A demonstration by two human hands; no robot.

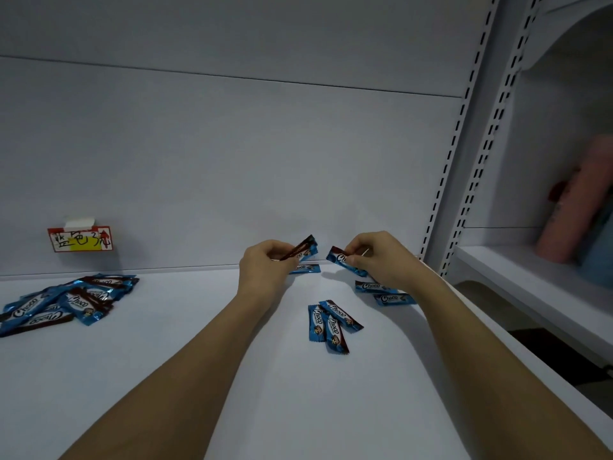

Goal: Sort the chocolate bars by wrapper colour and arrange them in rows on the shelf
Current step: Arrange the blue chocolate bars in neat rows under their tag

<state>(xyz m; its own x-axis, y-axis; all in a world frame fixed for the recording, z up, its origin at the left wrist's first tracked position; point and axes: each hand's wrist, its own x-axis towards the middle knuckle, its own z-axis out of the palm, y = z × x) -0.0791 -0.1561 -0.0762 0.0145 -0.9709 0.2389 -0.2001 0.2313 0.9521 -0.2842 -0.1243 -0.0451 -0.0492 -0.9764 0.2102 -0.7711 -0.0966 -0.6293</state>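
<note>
Both hands are working at the back of the white shelf, close to the rear panel. The left hand is pinching a small bundle of bars, apparently two or more, fingers curled round the near ends; the free ends are pointing up toward 1 o'clock. The right hand is gripping a single bar between thumb and fingertips, its long axis running from 10 o'clock down to 4 o'clock, brown end uppermost. Judging by look, these bars are light, thin and fairly stiff inside a slick foil wrapper with crimped, floppy ends; holding at mid-body across the short width should be steadier than holding by a crimp, which would likely slide or fold. On the shelf: one blue bar lying flat just under the left hand's bundle, axis 9-to-3; two blue bars at 4 o'clock from the right hand, roughly parallel, axis 9-to-3; three overlapping bars nearer the person, axes running near 12-to-6, fanned. An unsorted heap is lying well apart at far 9 o'clock, below a red handwritten tag on the back panel.
</note>
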